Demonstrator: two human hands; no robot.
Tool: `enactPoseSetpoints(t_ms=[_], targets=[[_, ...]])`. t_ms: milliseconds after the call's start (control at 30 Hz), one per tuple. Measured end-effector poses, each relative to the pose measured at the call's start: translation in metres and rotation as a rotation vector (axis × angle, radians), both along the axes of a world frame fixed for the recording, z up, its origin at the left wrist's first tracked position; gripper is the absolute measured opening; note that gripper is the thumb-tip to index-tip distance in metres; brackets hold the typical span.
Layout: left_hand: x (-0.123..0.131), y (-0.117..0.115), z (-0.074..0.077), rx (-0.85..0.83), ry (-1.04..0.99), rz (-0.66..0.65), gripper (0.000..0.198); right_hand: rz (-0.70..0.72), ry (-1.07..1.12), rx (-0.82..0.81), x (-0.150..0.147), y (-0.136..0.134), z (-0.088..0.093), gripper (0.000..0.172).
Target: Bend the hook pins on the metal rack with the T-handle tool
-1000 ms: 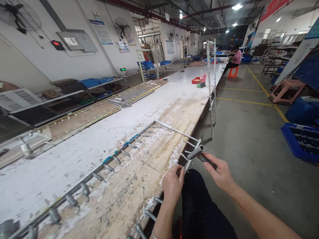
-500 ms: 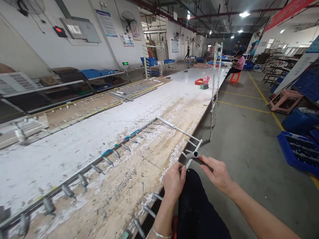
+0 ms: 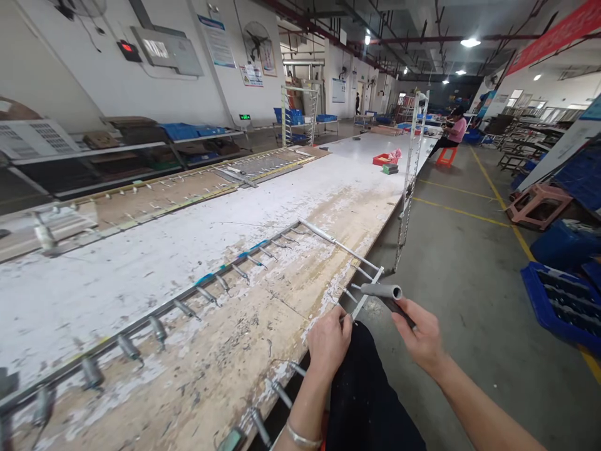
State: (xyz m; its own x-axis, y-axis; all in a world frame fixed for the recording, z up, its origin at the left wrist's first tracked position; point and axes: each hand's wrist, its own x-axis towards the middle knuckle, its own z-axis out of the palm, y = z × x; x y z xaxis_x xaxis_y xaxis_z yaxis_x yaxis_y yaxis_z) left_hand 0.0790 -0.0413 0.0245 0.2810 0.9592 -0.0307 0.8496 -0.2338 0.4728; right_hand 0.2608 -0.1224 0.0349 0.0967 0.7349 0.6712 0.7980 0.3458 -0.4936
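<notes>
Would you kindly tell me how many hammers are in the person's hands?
1. The hammer is in the right hand, near the metal frame. None shows in the left hand, whose grip is partly hidden.

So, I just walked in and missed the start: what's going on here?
A person's right hand holds a tube-headed hammer at the near rail of a prong-lined metal frame on the worn table; whether they touch isn't clear. The left hand is curled at the same rail; anything pinched there is hidden.
</notes>
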Motion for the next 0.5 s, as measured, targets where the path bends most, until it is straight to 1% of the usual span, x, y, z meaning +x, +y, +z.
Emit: enactPoseSetpoints(t_ms=[33,100,167,233,300,333,367,400,500], targets=[[0.000,0.000,0.000,0.006,0.005,-0.001,0.025,0.007,-0.013,-0.014,0.000,-0.001,-0.003,0.033],[0.000,0.000,0.001,0.020,0.017,-0.011,0.026,0.031,-0.065,-0.113,0.002,-0.003,-0.011,0.032],[0.000,0.000,0.002,0.027,0.028,-0.019,0.026,0.023,-0.090,-0.174,0.004,-0.004,-0.014,0.032],[0.000,0.000,0.003,0.023,0.030,-0.019,0.025,-0.011,-0.059,-0.124,0.006,-0.004,-0.012,0.032],[0.000,0.000,0.003,0.014,0.028,-0.010,0.024,-0.043,-0.005,-0.016,0.005,-0.004,-0.009,0.032],[0.000,0.000,0.002,0.013,0.028,-0.006,0.023,-0.045,0.012,0.021,0.004,-0.004,-0.010,0.032],[0.000,0.000,0.002,0.017,0.027,-0.004,0.023,-0.036,0.015,0.025,0.003,-0.004,-0.011,0.033],[0.000,0.000,0.001,0.022,0.025,-0.003,0.023,-0.019,0.004,0.000,0.003,-0.003,-0.014,0.033],[-0.002,-0.001,-0.001,0.049,-0.006,-0.010,0.022,0.013,-0.045,-0.175,0.005,-0.004,-0.025,0.032]])
